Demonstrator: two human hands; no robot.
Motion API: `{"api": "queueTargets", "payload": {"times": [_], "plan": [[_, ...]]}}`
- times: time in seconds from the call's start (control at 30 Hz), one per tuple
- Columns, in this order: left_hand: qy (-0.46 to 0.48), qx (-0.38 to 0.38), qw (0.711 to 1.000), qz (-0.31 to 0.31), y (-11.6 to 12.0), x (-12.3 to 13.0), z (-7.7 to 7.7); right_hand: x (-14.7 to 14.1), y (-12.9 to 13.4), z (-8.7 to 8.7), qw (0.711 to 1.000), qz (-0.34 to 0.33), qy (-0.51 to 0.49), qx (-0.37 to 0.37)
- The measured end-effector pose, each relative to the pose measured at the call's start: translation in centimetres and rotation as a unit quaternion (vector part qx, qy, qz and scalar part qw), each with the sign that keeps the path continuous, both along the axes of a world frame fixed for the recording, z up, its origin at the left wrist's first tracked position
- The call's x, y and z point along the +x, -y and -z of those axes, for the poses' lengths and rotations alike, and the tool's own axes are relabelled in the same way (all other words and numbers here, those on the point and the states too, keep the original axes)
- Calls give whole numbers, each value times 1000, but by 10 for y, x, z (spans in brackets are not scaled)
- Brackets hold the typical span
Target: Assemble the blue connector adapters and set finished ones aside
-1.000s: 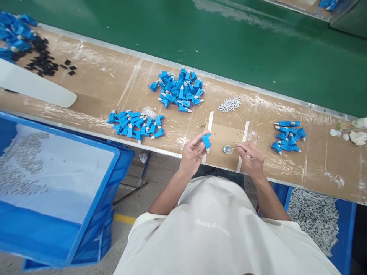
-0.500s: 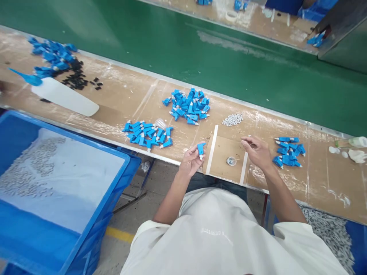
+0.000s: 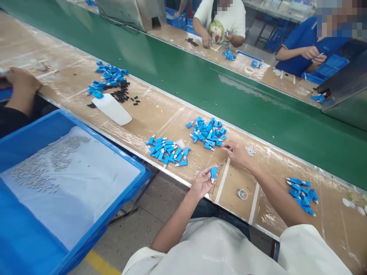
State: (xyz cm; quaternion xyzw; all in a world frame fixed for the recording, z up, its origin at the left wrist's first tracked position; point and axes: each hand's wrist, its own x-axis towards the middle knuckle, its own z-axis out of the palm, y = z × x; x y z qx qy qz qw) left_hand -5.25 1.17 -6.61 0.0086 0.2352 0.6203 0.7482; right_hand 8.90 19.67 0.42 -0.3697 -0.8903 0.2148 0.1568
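Observation:
A blue piece with a white tip (image 3: pixel 213 174) is held in the fingers of my left hand (image 3: pixel 202 183), near the table's front edge. My right hand (image 3: pixel 234 151) reaches over the table beside a heap of blue pieces (image 3: pixel 208 131); its fingers are pinched, and anything between them is too small to name. Just right of that hand lies a small pile of whitish parts (image 3: pixel 250 151). A small clear cup (image 3: pixel 242 194) stands between two white tape strips. Another heap of blue pieces (image 3: pixel 168 151) lies to the left.
More blue pieces (image 3: pixel 302 193) lie under and beyond my right forearm. Leftward are a white scoop-like container (image 3: pixel 113 109), black parts (image 3: pixel 122 93) and a blue tray (image 3: pixel 140 173). People sit across the green belt (image 3: pixel 183 76); another person's hand (image 3: pixel 23 80) is far left.
My right hand has moved left, from beside the cup to the edge of the blue heap. The view has swung, bringing other people into sight. My left hand still holds the blue piece.

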Motion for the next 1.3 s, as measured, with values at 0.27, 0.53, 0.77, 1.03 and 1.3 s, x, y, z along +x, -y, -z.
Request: {"api": "queueTargets", "payload": {"times": [0.27, 0.53, 0.77, 1.03, 1.3], "plan": [[-7, -1, 1000, 15, 7, -3, 1, 93, -22, -33, 989, 146, 22, 33], [-31, -7, 999, 8, 10, -4, -2, 107, 16, 21, 998, 56, 27, -8], [-46, -19, 999, -20, 10, -3, -3, 97, 15, 30, 997, 36, 42, 49], [-62, -31, 998, 1, 8, -6, -10, 78, 13, 22, 988, 38, 147, 39], [-40, -26, 999, 9, 3, -7, -17, 64, 13, -2, 986, 46, 159, -3]]}}
